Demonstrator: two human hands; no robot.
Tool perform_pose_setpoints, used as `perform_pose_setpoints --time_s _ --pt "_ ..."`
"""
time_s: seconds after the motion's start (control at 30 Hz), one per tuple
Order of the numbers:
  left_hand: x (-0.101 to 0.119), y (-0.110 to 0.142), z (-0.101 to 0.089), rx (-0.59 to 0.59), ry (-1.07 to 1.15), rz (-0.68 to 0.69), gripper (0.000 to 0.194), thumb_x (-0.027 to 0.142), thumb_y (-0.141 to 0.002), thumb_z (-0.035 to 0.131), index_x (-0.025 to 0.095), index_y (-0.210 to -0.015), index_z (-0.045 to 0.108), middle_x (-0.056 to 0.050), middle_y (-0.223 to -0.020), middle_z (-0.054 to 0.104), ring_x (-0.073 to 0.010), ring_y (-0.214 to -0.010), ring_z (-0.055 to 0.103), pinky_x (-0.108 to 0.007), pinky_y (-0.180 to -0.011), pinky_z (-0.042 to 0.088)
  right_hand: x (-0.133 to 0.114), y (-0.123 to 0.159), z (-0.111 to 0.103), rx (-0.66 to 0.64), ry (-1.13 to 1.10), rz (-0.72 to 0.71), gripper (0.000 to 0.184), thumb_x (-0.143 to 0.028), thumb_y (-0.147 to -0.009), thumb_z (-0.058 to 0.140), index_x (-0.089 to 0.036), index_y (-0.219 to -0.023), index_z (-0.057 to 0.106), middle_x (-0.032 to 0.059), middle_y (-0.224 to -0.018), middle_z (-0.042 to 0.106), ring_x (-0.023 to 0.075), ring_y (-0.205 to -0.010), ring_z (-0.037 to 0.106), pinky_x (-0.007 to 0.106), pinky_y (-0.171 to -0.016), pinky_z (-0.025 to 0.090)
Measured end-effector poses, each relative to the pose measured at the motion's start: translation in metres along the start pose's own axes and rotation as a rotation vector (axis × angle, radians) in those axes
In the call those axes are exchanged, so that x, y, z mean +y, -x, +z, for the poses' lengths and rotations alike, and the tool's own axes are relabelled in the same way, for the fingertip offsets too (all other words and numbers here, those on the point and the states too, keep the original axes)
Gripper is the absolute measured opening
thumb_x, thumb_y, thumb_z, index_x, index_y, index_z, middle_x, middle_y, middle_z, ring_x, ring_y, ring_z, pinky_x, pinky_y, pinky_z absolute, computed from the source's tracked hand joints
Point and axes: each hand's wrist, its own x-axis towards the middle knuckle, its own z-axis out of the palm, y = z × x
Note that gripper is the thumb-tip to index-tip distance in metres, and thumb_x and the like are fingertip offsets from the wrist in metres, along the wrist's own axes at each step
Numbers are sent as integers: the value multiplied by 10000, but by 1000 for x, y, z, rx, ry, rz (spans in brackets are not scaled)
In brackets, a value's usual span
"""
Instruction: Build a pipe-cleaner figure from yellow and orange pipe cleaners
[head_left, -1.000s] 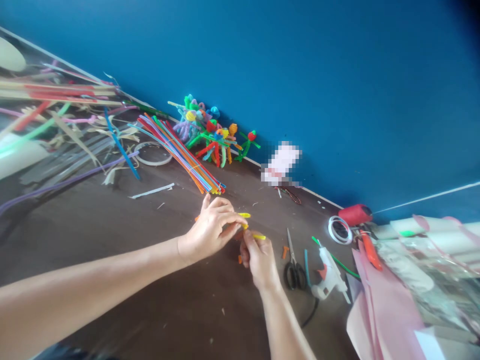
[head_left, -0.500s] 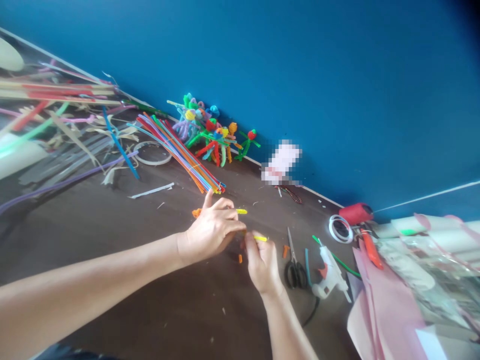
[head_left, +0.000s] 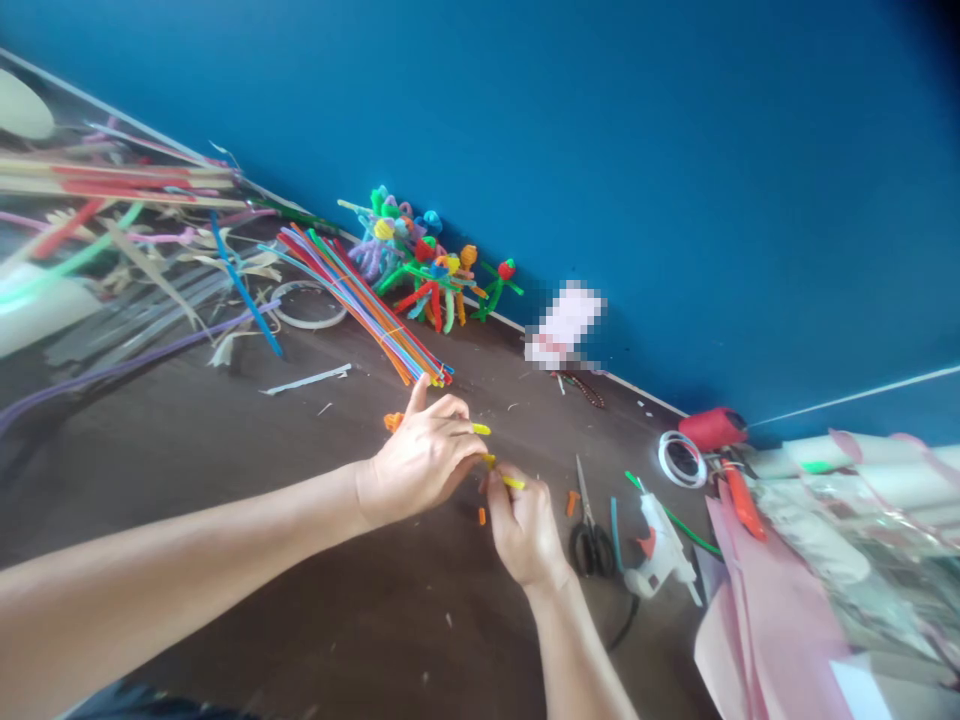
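Observation:
My left hand is closed around a pipe cleaner piece; its coiled orange end pokes out on the left and a yellow tip on the right. Just right of it, my right hand pinches a yellow pipe cleaner between thumb and fingers. The two hands nearly meet above the dark table, and my fingers hide how the orange and yellow parts join. A short orange scrap lies beneath the gap between them, and another orange piece sits right of my right hand.
Scissors and a white glue gun lie to the right, near pink sheets. A bundle of coloured pipe cleaners is beyond my left hand, with several pipe cleaner figures against the blue wall. Strips clutter the left side.
My right hand has shifted slightly and the yellow pipe cleaner in it shows less beyond the fingers. More yellow appears between the hands. My left hand stays nearly in place.

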Motion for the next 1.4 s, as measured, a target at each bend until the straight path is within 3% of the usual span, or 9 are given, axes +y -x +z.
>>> perform_pose_setpoints --time_s 0.2,0.4,0.6,0.77,0.9,1.03,1.17,1.3,1.4 --pt "1 2 3 -1 -70 43 206 191 -811 454 226 -748 648 -10 -678 628 -198 -881 472 -583 -956 73 -4 3 6 -14 191 -21 230 -185 -851 331 -183 -672 475 -13 -504 496 114 -450 465 225 -489 272" --pt "-2 0 4 -107 -106 153 233 163 -824 442 204 -666 608 4 -614 579 -184 -895 465 -580 -976 41 -4 2 -1 -77 58 33 279 -201 -843 355 -178 -580 444 -20 -485 456 101 -445 431 217 -469 249" --pt "-5 -4 -2 -177 71 228 224 223 -843 450 216 -692 616 16 -672 619 -165 -905 469 -528 -990 49 12 -2 -7 -108 -415 176 326 -300 -814 439 -165 -518 425 -50 -470 338 70 -438 327 197 -436 232" --pt "-3 -4 -2 -167 273 136 149 277 -825 491 253 -809 637 18 -730 639 -168 -929 455 -500 -977 85 21 -2 1 -131 -1058 383 288 -386 -740 551 -186 -580 420 -107 -409 230 36 -347 154 178 -351 141" --pt "-2 -2 3 -64 350 16 133 261 -808 516 236 -811 647 -1 -744 650 -172 -897 463 -451 -945 188 18 -4 7 -68 -1227 421 246 -366 -719 588 -184 -608 466 -115 -378 266 30 -313 168 170 -332 178" --pt "-2 0 8 46 350 -88 128 244 -789 532 220 -810 655 -16 -747 647 -177 -871 467 -407 -888 277 16 -3 12 -10 -1117 348 269 -382 -788 509 -167 -627 520 -100 -370 302 40 -306 220 178 -338 217" --pt "-3 1 12 94 299 -180 141 231 -785 519 215 -804 658 -17 -719 635 -176 -848 480 -404 -874 297 9 -3 14 28 -738 256 286 -366 -837 438 -161 -662 534 -76 -416 342 60 -358 305 191 -388 264" --pt "-2 1 10 97 202 -197 143 206 -764 532 243 -802 665 0 -729 643 -173 -851 489 -444 -927 228 -3 -1 11 67 -292 92 267 -280 -855 396 -163 -635 493 -28 -544 440 87 -491 407 208 -493 294" --pt "0 0 5 69 119 -136 150 214 -773 519 252 -775 664 5 -711 646 -181 -859 480 -488 -952 153 -8 1 8 20 -69 26 223 -209 -855 350 -174 -673 476 -16 -557 463 101 -492 426 222 -499 267"
